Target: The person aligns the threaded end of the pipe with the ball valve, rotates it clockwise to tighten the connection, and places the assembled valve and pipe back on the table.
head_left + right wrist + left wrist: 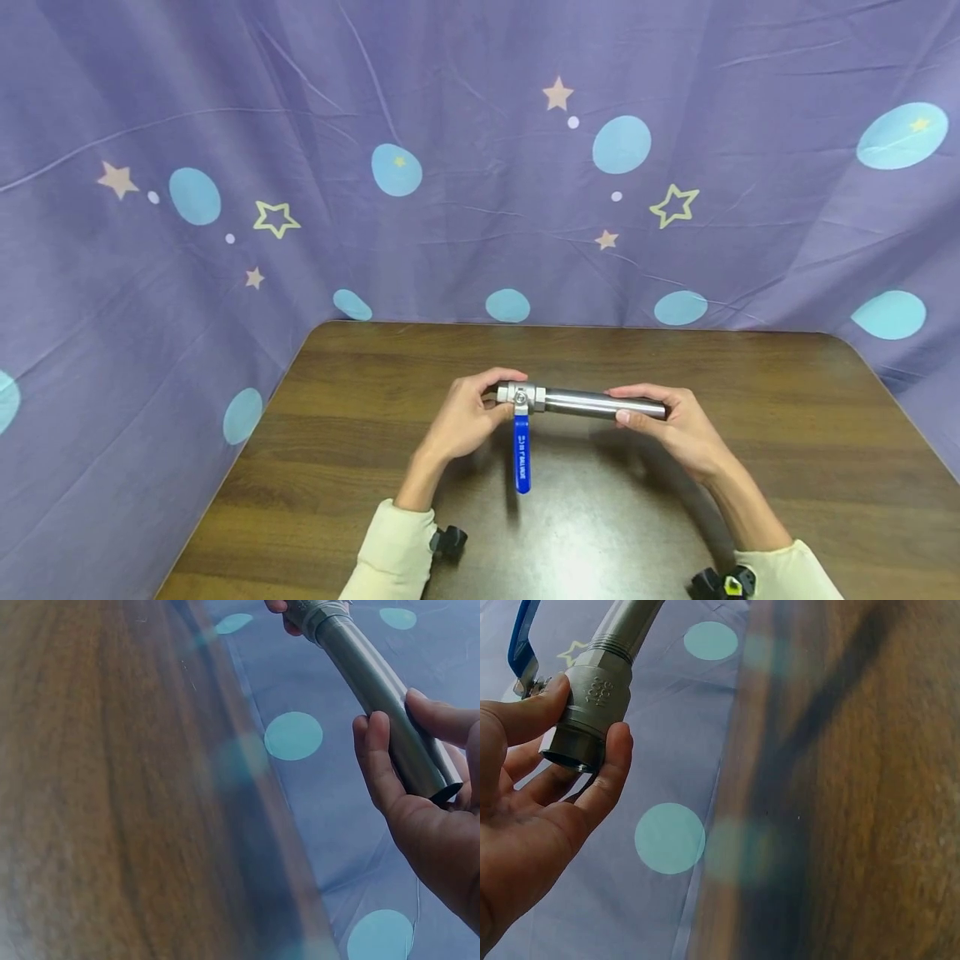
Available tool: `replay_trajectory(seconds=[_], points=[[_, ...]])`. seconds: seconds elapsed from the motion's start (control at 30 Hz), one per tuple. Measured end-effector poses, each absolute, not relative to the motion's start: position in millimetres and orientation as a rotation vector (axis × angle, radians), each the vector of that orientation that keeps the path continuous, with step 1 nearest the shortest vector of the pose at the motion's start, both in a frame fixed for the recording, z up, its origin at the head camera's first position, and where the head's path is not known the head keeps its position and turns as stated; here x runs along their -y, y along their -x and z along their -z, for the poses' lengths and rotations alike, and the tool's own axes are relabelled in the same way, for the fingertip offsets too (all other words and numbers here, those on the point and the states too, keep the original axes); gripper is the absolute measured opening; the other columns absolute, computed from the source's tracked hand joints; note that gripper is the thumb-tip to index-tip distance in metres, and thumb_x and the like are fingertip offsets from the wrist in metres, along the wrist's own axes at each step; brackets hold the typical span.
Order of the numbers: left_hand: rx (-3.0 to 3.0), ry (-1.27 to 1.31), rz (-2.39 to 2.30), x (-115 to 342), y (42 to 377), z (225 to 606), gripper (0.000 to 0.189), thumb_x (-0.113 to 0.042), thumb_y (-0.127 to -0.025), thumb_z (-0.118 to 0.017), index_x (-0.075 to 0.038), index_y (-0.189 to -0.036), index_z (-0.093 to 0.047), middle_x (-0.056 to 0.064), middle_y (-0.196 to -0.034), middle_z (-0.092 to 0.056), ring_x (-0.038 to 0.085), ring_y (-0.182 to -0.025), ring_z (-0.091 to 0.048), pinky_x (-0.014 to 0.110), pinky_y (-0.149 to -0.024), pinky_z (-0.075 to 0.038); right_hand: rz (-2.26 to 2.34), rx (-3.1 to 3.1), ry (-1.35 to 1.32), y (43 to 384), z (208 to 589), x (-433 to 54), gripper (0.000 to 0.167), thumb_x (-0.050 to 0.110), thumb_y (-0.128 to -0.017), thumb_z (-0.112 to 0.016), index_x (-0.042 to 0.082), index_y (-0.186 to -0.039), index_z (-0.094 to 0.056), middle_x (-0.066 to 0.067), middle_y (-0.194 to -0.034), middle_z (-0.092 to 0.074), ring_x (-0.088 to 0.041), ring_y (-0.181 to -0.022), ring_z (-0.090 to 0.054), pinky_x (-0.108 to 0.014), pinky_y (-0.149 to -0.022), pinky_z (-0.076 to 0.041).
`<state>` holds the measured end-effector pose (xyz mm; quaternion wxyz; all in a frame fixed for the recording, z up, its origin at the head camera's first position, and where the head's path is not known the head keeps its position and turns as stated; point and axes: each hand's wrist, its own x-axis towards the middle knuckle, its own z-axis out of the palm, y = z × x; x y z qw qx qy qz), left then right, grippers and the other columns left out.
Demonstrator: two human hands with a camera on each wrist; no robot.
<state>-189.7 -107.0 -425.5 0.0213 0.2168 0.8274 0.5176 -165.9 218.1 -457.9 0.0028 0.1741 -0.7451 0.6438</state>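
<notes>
My left hand (pixel 468 417) grips the body of a steel ball valve (pixel 534 395), thumb and fingers around its hexagonal open end. The valve's blue lever handle (pixel 522 454) points toward me in the head view. From the valve's right side runs a smooth steel pipe (pixel 581 403), its threads partly visible at the joint in the left wrist view. My right hand (pixel 675 425) holds the pipe near its free end, with the thumb on one side and the fingers on the other. In the right wrist view the pipe's end (pixel 448 792) is hollow. Both parts are held above the table.
Beneath lies a brown wooden table (pixel 360 467) with rounded far corners. A purple curtain (pixel 480 208) with blue dots and stars hangs behind it and along the left side. Black wrist cameras sit at both cream sleeves (pixel 393 546).
</notes>
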Motion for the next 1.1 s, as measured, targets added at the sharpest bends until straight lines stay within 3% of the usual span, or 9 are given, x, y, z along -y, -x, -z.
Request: replay_trajectory(seconds=[0.27,0.4,0.5,0.7,1.1], points=[[-2.533,-0.637,-1.618,109.0,191.8,427.1,0.046,0.008,-0.089,-0.073,-0.003,-0.133,-0.072,0.016,-0.115,-0.079,0.009,-0.058,-0.048,0.015,-0.048,-0.04,-1.981,2.368,-0.562,167.5,458.1,-217.9,0.033,-0.007,-0.093,-0.074,-0.01,-0.125,-0.071,0.011,-0.108,-0.081,0.0,-0.096,-0.073,-0.018,-0.081,-0.063],[-2.444,-0.628,-1.72,109.9,192.8,426.6,0.047,0.012,-0.088,-0.071,-0.001,-0.133,-0.072,0.021,-0.125,-0.075,0.018,-0.08,-0.071,0.017,-0.066,-0.063,-1.996,2.355,-0.569,168.6,457.9,-218.0,0.032,-0.005,-0.094,-0.074,-0.012,-0.126,-0.07,0.011,-0.107,-0.081,-0.003,-0.093,-0.075,-0.019,-0.081,-0.064],[-2.401,-0.639,-1.782,110.3,193.5,426.0,0.047,0.014,-0.087,-0.071,0.0,-0.131,-0.072,0.023,-0.13,-0.073,0.029,-0.102,-0.076,0.025,-0.088,-0.068,-2.017,2.341,-0.581,169.2,457.2,-218.3,0.032,-0.003,-0.096,-0.073,-0.013,-0.126,-0.069,0.01,-0.107,-0.081,-0.008,-0.09,-0.077,-0.02,-0.08,-0.065],[-2.452,-0.645,-1.758,110.5,193.0,426.5,0.047,0.011,-0.086,-0.074,-0.001,-0.131,-0.072,0.021,-0.129,-0.074,0.032,-0.102,-0.077,0.026,-0.086,-0.068,-2.06,2.327,-0.59,169.7,455.1,-219.2,0.033,-0.003,-0.097,-0.072,-0.016,-0.128,-0.067,0.008,-0.106,-0.082,-0.02,-0.088,-0.081,-0.022,-0.08,-0.066],[-2.372,-0.664,-1.872,110.5,191.7,431.4,0.045,0.018,-0.085,-0.068,0.004,-0.128,-0.072,0.028,-0.127,-0.071,0.034,-0.107,-0.076,0.029,-0.094,-0.066,-2.115,2.319,-0.601,169.4,453.8,-218.1,0.034,-0.002,-0.1,-0.068,-0.018,-0.129,-0.064,0.007,-0.11,-0.08,-0.02,-0.088,-0.08,-0.024,-0.084,-0.068]])
